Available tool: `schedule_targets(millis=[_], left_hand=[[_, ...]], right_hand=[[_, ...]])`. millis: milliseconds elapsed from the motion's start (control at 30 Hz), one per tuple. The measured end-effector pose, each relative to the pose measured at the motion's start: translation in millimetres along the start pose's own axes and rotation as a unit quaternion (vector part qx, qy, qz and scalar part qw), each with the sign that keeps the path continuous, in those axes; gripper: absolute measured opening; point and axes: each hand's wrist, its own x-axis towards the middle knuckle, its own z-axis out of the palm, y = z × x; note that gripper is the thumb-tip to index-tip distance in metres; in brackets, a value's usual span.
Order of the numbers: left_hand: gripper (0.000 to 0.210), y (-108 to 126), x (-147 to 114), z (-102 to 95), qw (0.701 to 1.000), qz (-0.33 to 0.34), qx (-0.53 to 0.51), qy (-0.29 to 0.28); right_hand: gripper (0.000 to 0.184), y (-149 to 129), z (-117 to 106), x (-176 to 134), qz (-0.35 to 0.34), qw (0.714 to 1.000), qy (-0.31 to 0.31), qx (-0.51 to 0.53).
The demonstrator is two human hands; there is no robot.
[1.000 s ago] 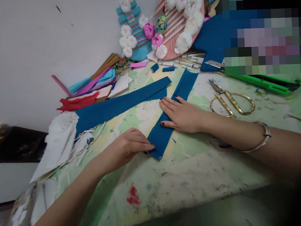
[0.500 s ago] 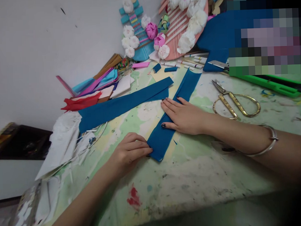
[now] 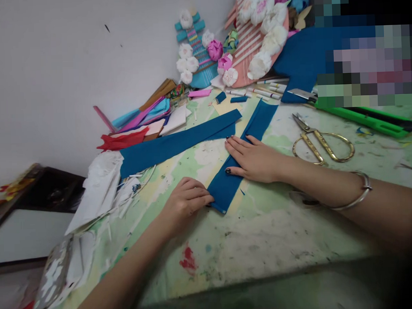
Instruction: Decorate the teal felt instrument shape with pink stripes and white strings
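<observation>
A blue crepe-paper strip (image 3: 225, 187) lies slantwise on the paint-stained table, with a fold along its left edge. My right hand (image 3: 255, 159) rests flat across its middle, fingers stretched out and thumb apart. At the strip's near left corner, my left hand (image 3: 190, 201) pinches the paper edge between closed fingers; the fingertips are partly hidden. A second blue crepe-paper strip (image 3: 178, 139), longer and partly folded, lies beyond my hands to the left. Gold-handled scissors (image 3: 315, 144) lie slightly open to the right of my right hand.
A box cutter blade (image 3: 301, 94) and a green tray-like holder (image 3: 367, 117) are at right. Paper-flower guitar shapes (image 3: 203, 75) lean against the wall. Markers (image 3: 264, 93), coloured paper (image 3: 147, 113), white paper (image 3: 95, 187) and small blue scraps (image 3: 238, 99) lie around the table.
The camera view has shifted a little, so the scene sits slightly further right. Both hands keep their places on the strip.
</observation>
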Motion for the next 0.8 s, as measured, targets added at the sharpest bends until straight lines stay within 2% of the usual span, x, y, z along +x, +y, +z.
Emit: schedule_targets(millis=[67, 133, 233, 300, 400, 533, 567, 633, 700, 800], left_hand=[[0.016, 2, -4, 0.4, 1.0, 0.005, 0.014, 0.028], [0.017, 4, -7, -1.9, 0.996, 0.004, 0.045, 0.079], [0.021, 7, -9, -10.0, 0.979, -0.013, 0.121, 0.164], [0.026, 10, -9, -15.6, 0.965, -0.008, 0.167, 0.201], [0.03, 15, -8, -18.4, 0.944, -0.004, 0.225, 0.243], [0.032, 21, -9, -13.1, 0.922, -0.002, 0.284, 0.264], [0.032, 23, -10, -11.9, 0.921, 0.004, 0.292, 0.259], [0.03, 26, -10, -10.9, 0.92, 0.017, 0.3, 0.253], [0.026, 29, -10, -10.7, 0.918, 0.022, 0.303, 0.256], [0.022, 31, -10, -9.2, 0.922, 0.014, 0.294, 0.25]], right_hand=[[0.076, -1, -7, -1, -0.008, 1.0, 0.02, 0.018], [0.065, -5, -20, -3, -0.006, 0.995, 0.075, 0.058], [0.038, -16, -45, -9, 0.043, 0.974, 0.174, 0.141], [0.036, -25, -57, -14, 0.073, 0.961, 0.193, 0.184], [0.046, -39, -64, -23, 0.056, 0.954, 0.139, 0.258], [0.049, -59, -60, -33, -0.11, 0.942, 0.047, 0.312], [0.049, -65, -58, -34, -0.125, 0.944, 0.031, 0.304], [0.047, -74, -54, -35, -0.083, 0.955, 0.002, 0.286], [0.041, -80, -50, -35, 0.005, 0.958, -0.011, 0.288], [0.034, -83, -46, -34, 0.07, 0.938, 0.016, 0.339]])
